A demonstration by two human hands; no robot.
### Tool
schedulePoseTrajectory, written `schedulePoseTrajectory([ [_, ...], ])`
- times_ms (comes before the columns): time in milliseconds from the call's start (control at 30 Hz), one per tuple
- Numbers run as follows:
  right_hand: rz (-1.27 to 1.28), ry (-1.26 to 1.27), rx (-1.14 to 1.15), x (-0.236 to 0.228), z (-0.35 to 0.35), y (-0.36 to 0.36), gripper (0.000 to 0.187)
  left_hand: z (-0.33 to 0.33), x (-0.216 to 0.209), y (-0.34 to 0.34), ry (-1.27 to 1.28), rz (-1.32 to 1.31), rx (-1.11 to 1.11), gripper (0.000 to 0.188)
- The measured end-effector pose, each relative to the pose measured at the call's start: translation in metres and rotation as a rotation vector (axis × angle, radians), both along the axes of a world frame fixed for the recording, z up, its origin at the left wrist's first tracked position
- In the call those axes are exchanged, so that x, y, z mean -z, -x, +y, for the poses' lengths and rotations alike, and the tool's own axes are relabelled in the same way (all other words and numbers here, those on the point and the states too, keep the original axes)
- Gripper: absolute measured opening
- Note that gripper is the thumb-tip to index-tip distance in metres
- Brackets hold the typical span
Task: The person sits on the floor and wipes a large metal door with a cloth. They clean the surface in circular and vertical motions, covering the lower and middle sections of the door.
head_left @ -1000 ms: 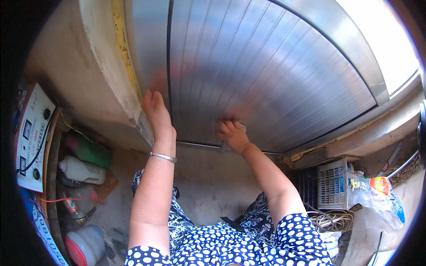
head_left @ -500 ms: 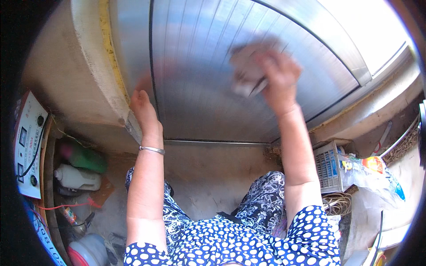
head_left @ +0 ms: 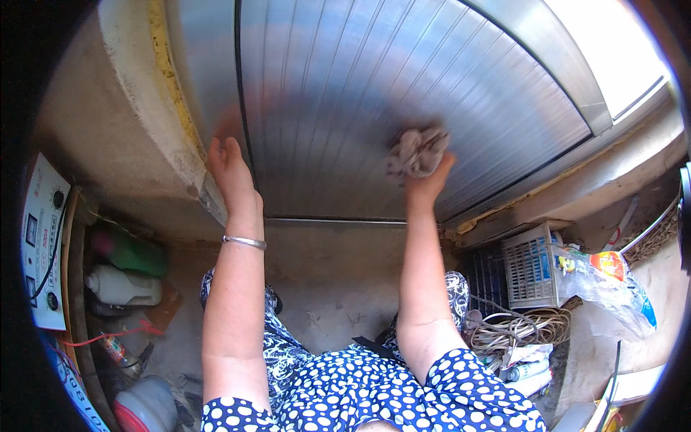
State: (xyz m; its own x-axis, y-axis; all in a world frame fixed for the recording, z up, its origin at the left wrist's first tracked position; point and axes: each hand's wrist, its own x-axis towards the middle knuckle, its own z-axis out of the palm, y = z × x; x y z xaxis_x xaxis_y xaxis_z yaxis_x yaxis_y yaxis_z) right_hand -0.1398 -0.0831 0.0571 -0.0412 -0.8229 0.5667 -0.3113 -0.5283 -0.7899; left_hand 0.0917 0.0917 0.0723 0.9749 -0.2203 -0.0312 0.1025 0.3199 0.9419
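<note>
A crumpled greyish-brown cloth (head_left: 419,150) is bunched in my right hand (head_left: 430,187) and pressed against the lower part of a ribbed, shiny metal door panel (head_left: 331,108). The cloth hides most of that hand's fingers. My left hand (head_left: 232,174), with a silver bangle (head_left: 243,242) on the wrist, rests at the left border of the panel near the dark seal strip (head_left: 242,93). Its fingers are stretched out and hold nothing. Both hands show blurred reflections in the metal.
On the left stand a white control box with dials (head_left: 44,234), a pale jug (head_left: 124,286) and a green bottle (head_left: 140,255). To the right are a grey plastic basket (head_left: 531,266), a clear plastic bag (head_left: 612,295) and coiled cable (head_left: 533,327). A wall (head_left: 122,137) borders the panel.
My right hand has swept the cloth down and slightly left across the panel. My left hand stays at the border. The view has shifted slightly.
</note>
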Motion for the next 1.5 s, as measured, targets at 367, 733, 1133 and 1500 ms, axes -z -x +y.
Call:
schedulePoseTrajectory([
  [367,-0.123,-0.494,-0.344,0.254,-0.012,-0.012,0.041,-0.005,0.007,-0.003,-0.034,-0.061,0.027,0.055],
  [733,-0.398,-0.532,-0.232,0.119,0.005,0.009,0.052,-0.003,0.0,-0.002,-0.025,-0.061,-0.028,0.052],
  [1133,-0.176,0.566,-0.134,-0.204,-0.048,0.016,0.033,0.004,-0.003,-0.003,0.006,-0.011,0.132,0.054],
  [1500,-0.191,0.05,-0.124,0.015,-0.032,0.012,0.039,0.001,0.001,-0.001,-0.036,-0.019,0.087,0.064],
])
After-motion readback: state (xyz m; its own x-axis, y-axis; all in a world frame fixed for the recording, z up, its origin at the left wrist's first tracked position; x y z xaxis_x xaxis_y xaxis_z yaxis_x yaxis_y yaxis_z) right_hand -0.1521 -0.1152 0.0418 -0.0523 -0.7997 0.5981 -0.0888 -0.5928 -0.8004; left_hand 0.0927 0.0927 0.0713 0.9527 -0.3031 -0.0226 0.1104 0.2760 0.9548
